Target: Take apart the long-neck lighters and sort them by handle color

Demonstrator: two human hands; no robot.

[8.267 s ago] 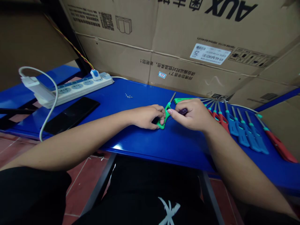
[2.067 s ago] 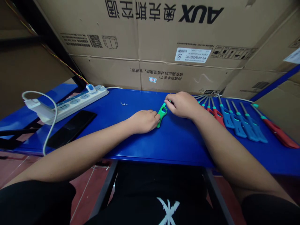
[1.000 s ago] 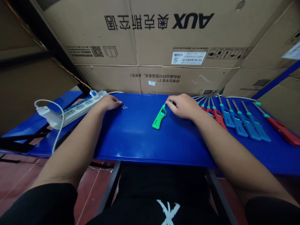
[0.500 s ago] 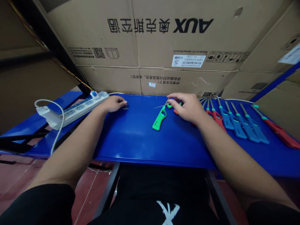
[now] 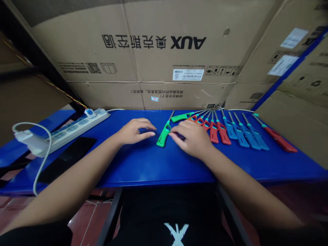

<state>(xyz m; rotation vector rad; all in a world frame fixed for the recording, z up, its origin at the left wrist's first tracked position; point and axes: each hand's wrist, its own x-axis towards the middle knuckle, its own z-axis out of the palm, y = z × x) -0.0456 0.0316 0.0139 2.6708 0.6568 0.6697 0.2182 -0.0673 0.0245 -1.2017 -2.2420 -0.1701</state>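
Observation:
A green gas lighter (image 5: 164, 135) with a long metal barrel lies on the blue table between my hands, its barrel pointing away. My left hand (image 5: 135, 131) is open just left of it, thumb and fingers apart, holding nothing. On the lighter's right side is my right hand (image 5: 192, 138), fingers bent and tips drawn together beside the handle. Whether they touch it, or pinch something small, I cannot make out. Behind this hand lies a second green lighter (image 5: 183, 117), with several red lighters (image 5: 214, 132) fanned out, partly hidden by the hand.
Several blue lighters (image 5: 241, 135) continue the row rightward, and a larger red lighter (image 5: 280, 139) lies beyond them. At left are a white power strip (image 5: 69, 131) with a cable and a black phone (image 5: 68, 157). A large cardboard box (image 5: 143, 65) stands behind the blue table (image 5: 143, 171).
My left hand has moved right and its fingers have spread. My right hand has come down towards me beside the green lighter. The view has shifted right, showing the phone and more lighters.

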